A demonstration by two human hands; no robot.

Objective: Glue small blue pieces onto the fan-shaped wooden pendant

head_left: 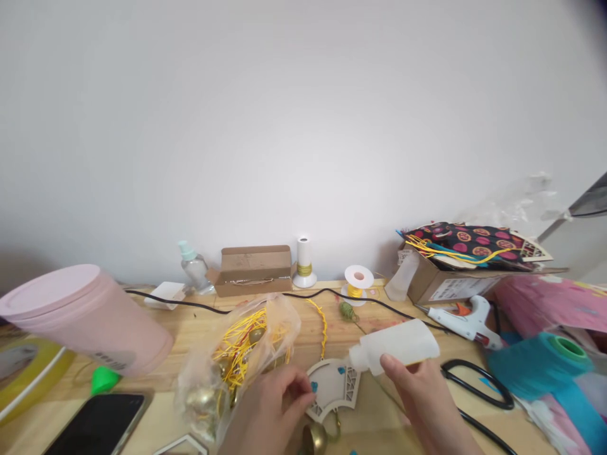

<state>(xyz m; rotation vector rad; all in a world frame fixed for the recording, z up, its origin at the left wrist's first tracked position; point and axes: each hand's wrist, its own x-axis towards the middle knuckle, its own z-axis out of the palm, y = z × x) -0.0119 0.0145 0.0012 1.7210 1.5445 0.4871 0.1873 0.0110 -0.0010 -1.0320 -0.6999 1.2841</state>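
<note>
My right hand (422, 395) grips a white squeeze bottle (403, 344), tilted so its nozzle points left and down over a fan-shaped pale plaque (329, 388). The plaque has a cut-out lattice at its right side, and small blue pieces lie on it. My left hand (279, 401) is at the plaque's left edge, its thumb and fingertips pinched close to one blue piece; what they hold is too small to tell. A twisted yellow cord (324, 328) runs up from the plaque's top. Below it are a green cord and a brass bell (313, 437), partly hidden.
Left of my hands sits a plastic bag (279, 322) of yellow cords and bells. A phone (97, 423), a pink tumbler (90, 319) and tape lie further left. On the right are a glue gun (467, 319), black-handled scissors (478, 382), a teal thread cone (535, 363) and a filled carton (446, 287).
</note>
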